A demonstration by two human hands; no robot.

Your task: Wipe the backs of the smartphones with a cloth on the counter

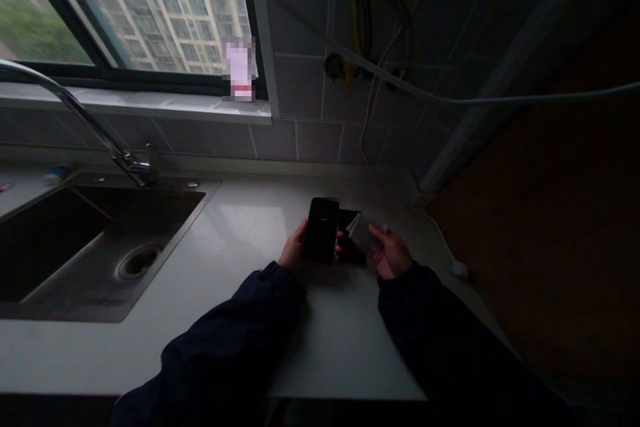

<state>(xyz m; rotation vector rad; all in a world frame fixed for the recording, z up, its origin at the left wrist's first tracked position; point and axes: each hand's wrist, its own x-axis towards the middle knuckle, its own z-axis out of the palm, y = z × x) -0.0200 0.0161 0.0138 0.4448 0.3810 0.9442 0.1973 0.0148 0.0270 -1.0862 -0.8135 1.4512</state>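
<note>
A dark smartphone [321, 232] is upright in my left hand [295, 248], its screen facing me with a tiny line of pale marks on black. My left fingers wrap round its back and show at its right edge. To the right, my right hand [393, 252] pinches a thin, pale, see-through piece [364, 230], perhaps a film or a clear case; the dimness hides its exact kind. Behind it, on the white countertop [240, 340], lies a flat black object [353, 255], partly covered by the phone and the clear piece.
On the left is a steel sink [165, 240] with a chrome faucet [133, 163]. A white cable [440, 230] with a plug runs along the counter's right side. Another cable [450, 101] hangs across the upper view. A blurred pink item [240, 67] stands on the windowsill.
</note>
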